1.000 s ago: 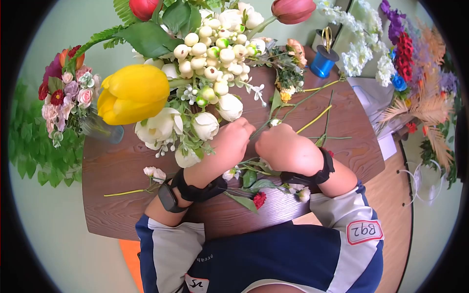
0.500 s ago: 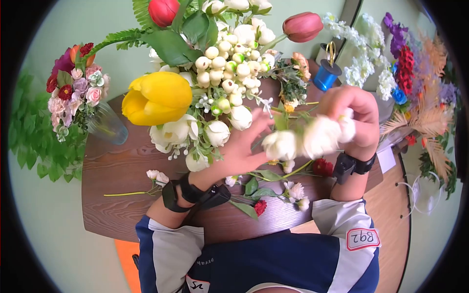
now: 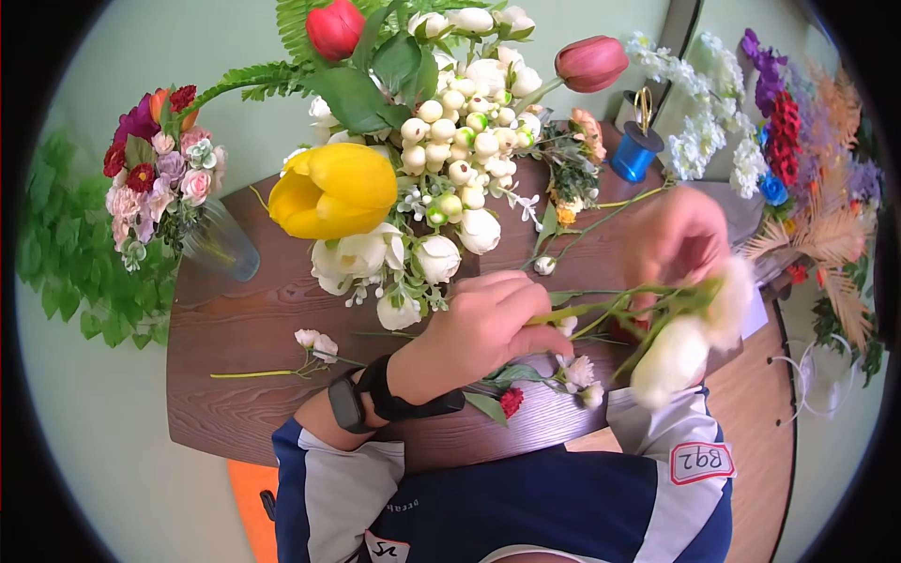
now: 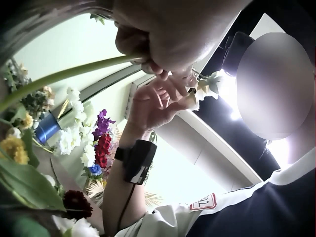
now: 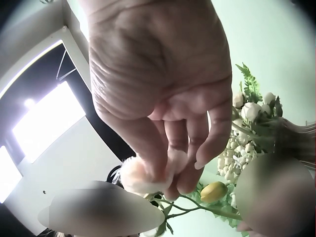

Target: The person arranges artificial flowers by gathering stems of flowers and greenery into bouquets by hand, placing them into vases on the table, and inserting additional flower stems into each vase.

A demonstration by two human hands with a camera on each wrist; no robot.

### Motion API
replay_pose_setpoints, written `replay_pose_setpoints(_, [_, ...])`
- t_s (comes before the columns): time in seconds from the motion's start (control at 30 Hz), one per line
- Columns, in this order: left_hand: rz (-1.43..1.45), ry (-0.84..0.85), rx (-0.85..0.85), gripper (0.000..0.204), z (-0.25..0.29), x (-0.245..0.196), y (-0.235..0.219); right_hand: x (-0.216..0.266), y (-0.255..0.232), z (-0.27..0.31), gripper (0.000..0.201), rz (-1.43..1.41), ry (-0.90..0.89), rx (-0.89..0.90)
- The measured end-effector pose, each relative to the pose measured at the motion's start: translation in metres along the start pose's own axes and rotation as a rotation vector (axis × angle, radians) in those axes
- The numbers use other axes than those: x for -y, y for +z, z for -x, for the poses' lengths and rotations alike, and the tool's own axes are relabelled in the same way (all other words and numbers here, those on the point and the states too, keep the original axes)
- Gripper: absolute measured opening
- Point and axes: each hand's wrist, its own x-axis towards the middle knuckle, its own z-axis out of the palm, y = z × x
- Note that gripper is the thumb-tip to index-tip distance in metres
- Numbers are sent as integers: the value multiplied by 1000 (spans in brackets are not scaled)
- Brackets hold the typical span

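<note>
In the head view the left hand (image 3: 488, 324) pinches the end of a green stem (image 3: 591, 308); the left wrist view shows that stem (image 4: 74, 74) held in the curled left fingers. At the stem's other end are large white flowers (image 3: 671, 361), blurred. The right hand (image 3: 680, 239) is beside them, also blurred. Seen from the right wrist, the right hand (image 5: 163, 74) pinches a pale bloom (image 5: 140, 175) between thumb and fingers. Left of the hands stands a big arrangement of white roses (image 3: 437, 258) and white berries, with a yellow tulip (image 3: 338, 192).
On the brown table (image 3: 225, 328) lie a pale pink sprig (image 3: 314, 345), a small red flower (image 3: 511, 402) and loose stems. A blue spool (image 3: 635, 155) stands at the back. A glass vase of mixed flowers (image 3: 225, 249) leans at the left; more artificial flowers (image 3: 784, 141) are at the right.
The hands have come up from the table with the white flowers. My left hand, spread half a second ago, now pinches the stem; the flowers have swung right and lower.
</note>
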Motion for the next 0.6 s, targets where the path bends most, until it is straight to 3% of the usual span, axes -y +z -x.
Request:
replay_pose_setpoints(0.07, [-54,-6,10,37,0,-6,-3,16,4,-9,56,146,409,65])
replay_pose_setpoints(0.1, [-129,-16,0,37,1,-7,-3,13,13,-13,67,375,513,81])
replay_pose_setpoints(0.13, [-205,-26,-9,37,2,-9,-1,-5,8,-19,64,267,451,204])
replay_pose_setpoints(0.23, [-160,-71,-65,40,7,-7,7,-29,13,-29,54,434,321,292])
replay_pose_setpoints(0.27, [-117,-111,-89,41,7,-7,7,-33,17,-31,45,478,234,227])
replay_pose_setpoints(0.3, [-239,-20,-117,45,5,-7,0,-35,20,-32,37,520,147,160])
replay_pose_setpoints(0.4, [-171,-55,-51,49,5,-10,-12,-33,24,-32,29,702,118,78])
replay_pose_setpoints(0.53, [-92,-220,51,57,6,-15,-16,-34,31,-28,23,755,44,-102])
replay_pose_setpoints(0.57, [-93,-221,52,57,5,-20,-16,-23,37,-34,21,630,76,-152])
replay_pose_setpoints(0.6, [-17,-333,-21,55,3,-30,-15,-18,36,-32,19,646,55,-202])
